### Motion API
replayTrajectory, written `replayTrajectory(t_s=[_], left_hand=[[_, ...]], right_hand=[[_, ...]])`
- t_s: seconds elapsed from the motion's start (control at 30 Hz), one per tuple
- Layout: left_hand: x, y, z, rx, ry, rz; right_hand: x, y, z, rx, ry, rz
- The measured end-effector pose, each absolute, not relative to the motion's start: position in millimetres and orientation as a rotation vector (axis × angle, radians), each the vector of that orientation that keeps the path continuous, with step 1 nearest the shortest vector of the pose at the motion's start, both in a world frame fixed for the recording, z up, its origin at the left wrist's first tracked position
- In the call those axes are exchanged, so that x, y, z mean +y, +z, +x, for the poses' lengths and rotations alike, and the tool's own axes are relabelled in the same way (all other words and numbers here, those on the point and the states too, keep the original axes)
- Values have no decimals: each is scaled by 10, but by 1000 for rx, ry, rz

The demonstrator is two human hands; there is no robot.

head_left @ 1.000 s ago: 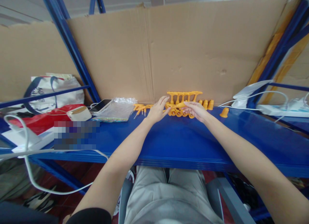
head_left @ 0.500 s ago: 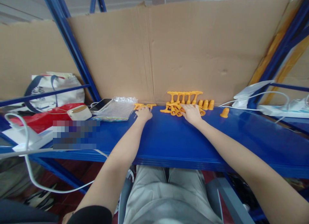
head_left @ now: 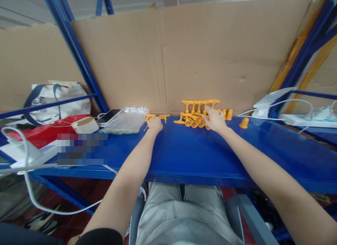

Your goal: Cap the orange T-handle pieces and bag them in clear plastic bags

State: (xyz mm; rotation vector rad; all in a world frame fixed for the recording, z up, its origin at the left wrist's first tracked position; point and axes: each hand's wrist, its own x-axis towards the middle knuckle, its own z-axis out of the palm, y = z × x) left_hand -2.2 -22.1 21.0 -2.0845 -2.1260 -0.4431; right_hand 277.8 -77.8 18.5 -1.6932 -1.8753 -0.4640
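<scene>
My left hand (head_left: 155, 124) rests on the blue shelf with its fingers curled, just in front of orange T-handled corkscrews (head_left: 150, 116) with thin metal spirals. Whatever it pinches, if anything, is hidden by the hand. My right hand (head_left: 217, 119) reaches over the right end of a pile of orange hollow T-shaped pieces (head_left: 194, 120), its thumb and fingers apart. Behind that pile stands a row of orange T-handled pieces (head_left: 193, 106), tops up. Small orange bell-shaped caps (head_left: 229, 114) show beyond the right hand, partly covered. One more orange cap (head_left: 244, 123) sits alone farther right.
Cardboard (head_left: 210, 55) walls the back of the blue shelf (head_left: 184, 153). To the left are a clear plastic bag (head_left: 123, 121), a phone (head_left: 109, 115), a white charger (head_left: 84, 125) and a cloth bag (head_left: 65, 101). White cables and a power strip (head_left: 308, 121) lie right.
My right hand has moved right and slightly up off the pile, its fingers spreading. More of the pile's round openings show. My left hand has drawn slightly back toward me.
</scene>
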Motion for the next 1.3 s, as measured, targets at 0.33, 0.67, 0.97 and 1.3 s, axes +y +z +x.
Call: replayTrajectory(t_s=[0.33, 0.67, 0.97, 1.3], left_hand=[[-326, 376, 39, -1944, -986, -2031], [-281, 322, 71, -1899, -916, -2183], [-301, 287, 85, -1842, -370, -2465], [-325, 400, 97, -1778, 34, -2419]], right_hand=[[-868, 299, 3580, -1265, -534, -2216], [-802, 108, 3836, -1132, -97, -2384], [-688, 31, 3821, -1577, 32, -2174], [-747, 154, 3708, -1563, -106, -2361]])
